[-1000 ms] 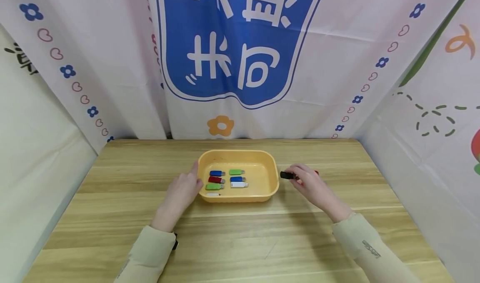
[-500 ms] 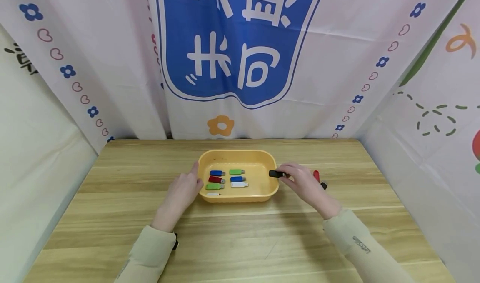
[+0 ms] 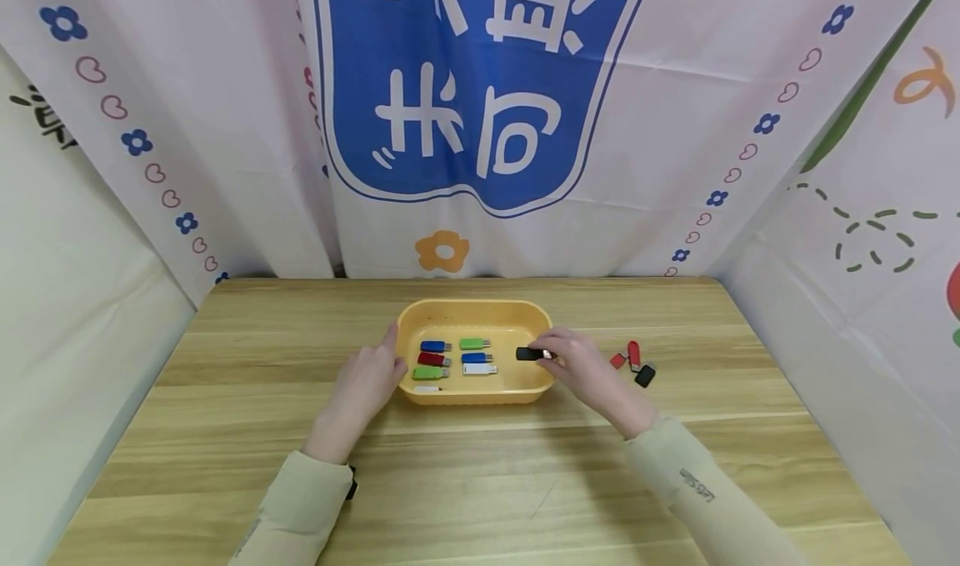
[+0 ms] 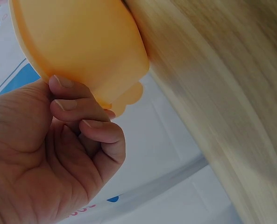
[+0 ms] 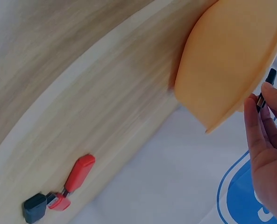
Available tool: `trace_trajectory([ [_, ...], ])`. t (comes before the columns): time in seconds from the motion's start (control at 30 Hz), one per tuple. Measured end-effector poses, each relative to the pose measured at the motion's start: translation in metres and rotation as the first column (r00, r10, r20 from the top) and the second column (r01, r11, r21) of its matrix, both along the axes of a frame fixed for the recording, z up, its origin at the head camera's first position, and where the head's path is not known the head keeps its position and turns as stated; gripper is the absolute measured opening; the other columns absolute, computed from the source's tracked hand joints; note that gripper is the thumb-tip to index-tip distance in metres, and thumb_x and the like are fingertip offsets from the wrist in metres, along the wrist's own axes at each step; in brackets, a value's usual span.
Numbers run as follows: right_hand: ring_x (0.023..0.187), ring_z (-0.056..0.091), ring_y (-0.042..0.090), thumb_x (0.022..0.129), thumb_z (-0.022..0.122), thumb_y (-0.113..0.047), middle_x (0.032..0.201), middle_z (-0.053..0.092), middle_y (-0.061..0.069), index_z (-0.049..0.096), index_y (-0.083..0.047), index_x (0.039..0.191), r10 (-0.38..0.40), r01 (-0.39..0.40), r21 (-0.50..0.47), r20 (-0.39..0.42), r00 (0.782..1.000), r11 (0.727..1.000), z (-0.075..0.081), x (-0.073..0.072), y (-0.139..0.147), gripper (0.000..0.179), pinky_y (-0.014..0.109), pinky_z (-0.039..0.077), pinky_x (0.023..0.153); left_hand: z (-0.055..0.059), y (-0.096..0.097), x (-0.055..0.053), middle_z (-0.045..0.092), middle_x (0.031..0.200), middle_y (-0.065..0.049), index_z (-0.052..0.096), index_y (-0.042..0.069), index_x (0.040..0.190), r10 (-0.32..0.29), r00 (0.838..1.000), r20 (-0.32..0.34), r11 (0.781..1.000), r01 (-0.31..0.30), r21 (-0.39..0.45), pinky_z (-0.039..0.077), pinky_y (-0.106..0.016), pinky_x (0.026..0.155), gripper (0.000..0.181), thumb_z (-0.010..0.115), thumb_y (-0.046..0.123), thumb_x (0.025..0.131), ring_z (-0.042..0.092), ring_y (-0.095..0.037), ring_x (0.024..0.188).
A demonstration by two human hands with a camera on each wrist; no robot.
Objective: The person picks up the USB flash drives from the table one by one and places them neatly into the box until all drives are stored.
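My left hand (image 3: pixel 366 387) grips the left end of a yellow plastic tray (image 3: pixel 476 398). In the left wrist view, its curled fingers (image 4: pixel 103 131) lie against the tray's outer wall, and the thumb is mostly hidden behind the rim. My right hand (image 3: pixel 588 374) pinches a black USB stick (image 3: pixel 528 354) by its metal plug end, above the right part of the tray. Left of it in the tray lie two rows of USB sticks, among them a green one (image 3: pixel 471 343), a blue one (image 3: pixel 474 358) and a white one (image 3: pixel 477 369).
Right of the tray, on the wooden table (image 3: pixel 480 483), lie a red USB stick (image 3: pixel 633 355), a smaller red one (image 3: pixel 617 361) and a black one (image 3: pixel 645 374), close together. A printed cloth (image 3: pixel 645 174) hangs behind the table.
My right hand has moved left with the black USB stick, from beside the tray to over its right part. The sticks on the table have come into sight. The left hand stays put.
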State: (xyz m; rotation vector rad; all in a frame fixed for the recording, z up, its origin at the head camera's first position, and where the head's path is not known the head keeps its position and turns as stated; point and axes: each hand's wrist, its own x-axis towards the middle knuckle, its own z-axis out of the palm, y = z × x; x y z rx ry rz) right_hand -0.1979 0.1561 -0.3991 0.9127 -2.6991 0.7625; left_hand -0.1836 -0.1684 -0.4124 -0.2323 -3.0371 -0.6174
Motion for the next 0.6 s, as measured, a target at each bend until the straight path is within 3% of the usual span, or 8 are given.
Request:
trace_trajectory([
  [0.6, 0.096, 0.07, 0.023, 0.088, 0.073, -0.006, 0.107, 0.073, 0.009, 0.075, -0.004, 0.108, 0.021, -0.025, 0.047, 0.085, 0.996, 0.999, -0.007, -0.002, -0.024, 0.02, 0.035, 0.058, 0.081, -0.001, 0.001, 0.0, 0.044, 0.054, -0.001, 0.036, -0.009, 0.149, 0.002, 1.0, -0.008, 1.0, -0.002, -0.002, 0.03, -0.024, 0.042, 0.062, 0.057, 0.01, 0.094, 0.04, -0.013, 0.044],
])
